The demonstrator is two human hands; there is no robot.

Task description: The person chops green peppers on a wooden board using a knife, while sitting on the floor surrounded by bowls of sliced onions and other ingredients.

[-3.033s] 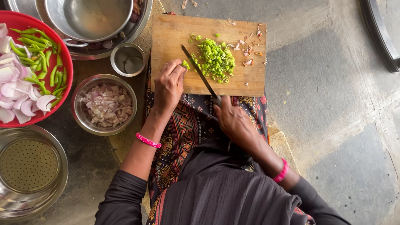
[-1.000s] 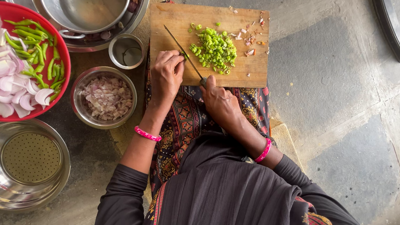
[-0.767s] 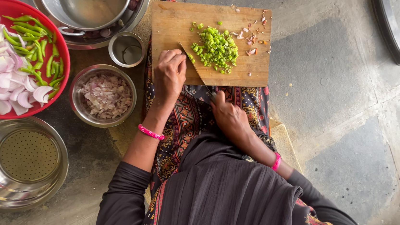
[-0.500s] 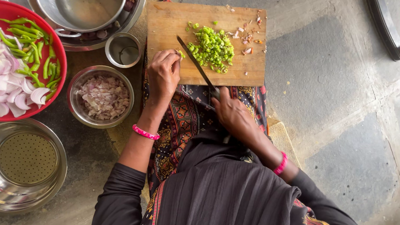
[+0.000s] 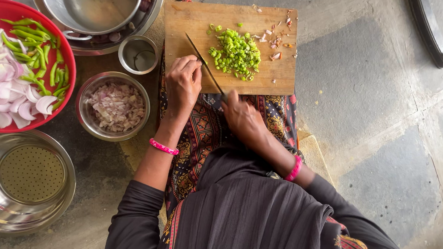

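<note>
1. Step in hand: chopping green chillies on the wooden cutting board (image 5: pixel 260 78), upper centre of frame.
2. Chopped chilli pile (image 5: pixel 235 54) sits mid-board, right of the blade.
3. Right hand (image 5: pixel 242 118): grip closed round the knife (image 5: pixel 206 67) handle.
4. Left hand (image 5: pixel 183 85): fingers curled, resting on the board beside the blade; whether they pin a chilli cannot be told.
5. Next move likely calls for steady cuts clear of the fingertips.

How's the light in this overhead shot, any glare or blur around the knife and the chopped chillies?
Head view: soft, even daylight with faint shadows; the chopped chillies, knife and both hands read sharp. Mild glare sits only on the steel bowls at top and on the strainer bowl lower left. Edges bend slightly.
</note>
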